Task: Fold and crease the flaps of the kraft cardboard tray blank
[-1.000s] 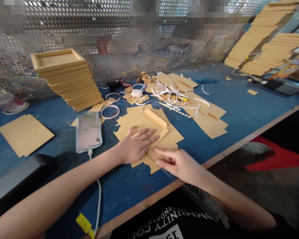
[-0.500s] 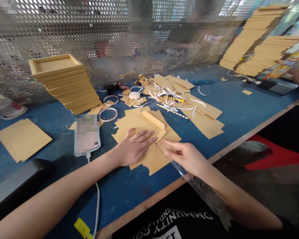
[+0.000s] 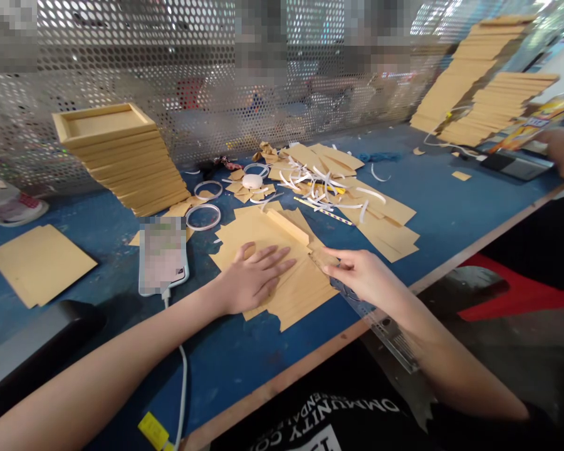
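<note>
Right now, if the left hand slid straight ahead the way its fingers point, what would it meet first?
Probably the right hand, just past the left hand fingertips across the brown paper sheet; depth is uncertain.

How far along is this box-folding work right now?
Done: a tall stack of finished trays stands at the back. In hand: the left hand flattens a brown sheet while the right hand holds a clear ruler at its edge. Left: loose sheets.

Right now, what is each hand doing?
Left hand: open, flat on the tan kraft paper sheet.
Right hand: closed, pinching the clear plastic ruler at the sheet's edge.
</note>
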The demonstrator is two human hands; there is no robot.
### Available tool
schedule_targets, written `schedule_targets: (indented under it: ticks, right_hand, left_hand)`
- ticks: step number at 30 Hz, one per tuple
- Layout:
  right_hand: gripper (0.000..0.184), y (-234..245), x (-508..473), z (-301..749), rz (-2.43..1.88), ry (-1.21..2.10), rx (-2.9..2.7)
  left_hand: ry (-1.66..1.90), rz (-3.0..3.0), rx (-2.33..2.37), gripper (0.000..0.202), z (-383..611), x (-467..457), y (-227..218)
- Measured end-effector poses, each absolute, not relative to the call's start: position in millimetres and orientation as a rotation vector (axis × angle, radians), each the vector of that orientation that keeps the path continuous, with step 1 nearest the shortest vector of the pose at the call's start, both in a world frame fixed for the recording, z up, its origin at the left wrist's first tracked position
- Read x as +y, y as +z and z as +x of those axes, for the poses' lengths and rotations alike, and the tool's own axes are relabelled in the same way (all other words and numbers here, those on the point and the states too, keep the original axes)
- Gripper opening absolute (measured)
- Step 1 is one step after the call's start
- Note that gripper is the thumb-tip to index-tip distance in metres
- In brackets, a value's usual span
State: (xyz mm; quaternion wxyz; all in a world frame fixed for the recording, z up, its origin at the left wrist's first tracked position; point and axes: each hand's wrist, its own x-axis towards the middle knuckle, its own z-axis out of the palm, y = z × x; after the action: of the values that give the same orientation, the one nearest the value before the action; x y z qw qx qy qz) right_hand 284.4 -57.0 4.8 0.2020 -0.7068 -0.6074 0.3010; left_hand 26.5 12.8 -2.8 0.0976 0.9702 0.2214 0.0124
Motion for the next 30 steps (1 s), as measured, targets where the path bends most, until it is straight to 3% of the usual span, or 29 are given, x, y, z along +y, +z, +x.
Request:
schedule_targets:
  ticks: [10, 17, 20, 30]
  right_hand:
    - [0.064, -2, -43, 308, -1.889, 0.706, -1.574]
    - [0.052, 4, -3, 315, -2.086, 0.123, -2.028]
    - [0.041, 10, 4, 304, -1.859, -0.122, -2.164]
    - [0.031, 19, 7, 280, -1.48, 0.183, -2.333]
  left_hand:
    - [0.111, 2.838, 0.646, 0.053, 25, 12, -5]
    - [0.174, 2.811, 0.66, 0.056, 24, 11, -3]
    - [0.177, 2.804, 0.659, 0.053, 24, 12, -1]
    - [0.211, 2.769, 0.675, 0.047, 24, 12, 1]
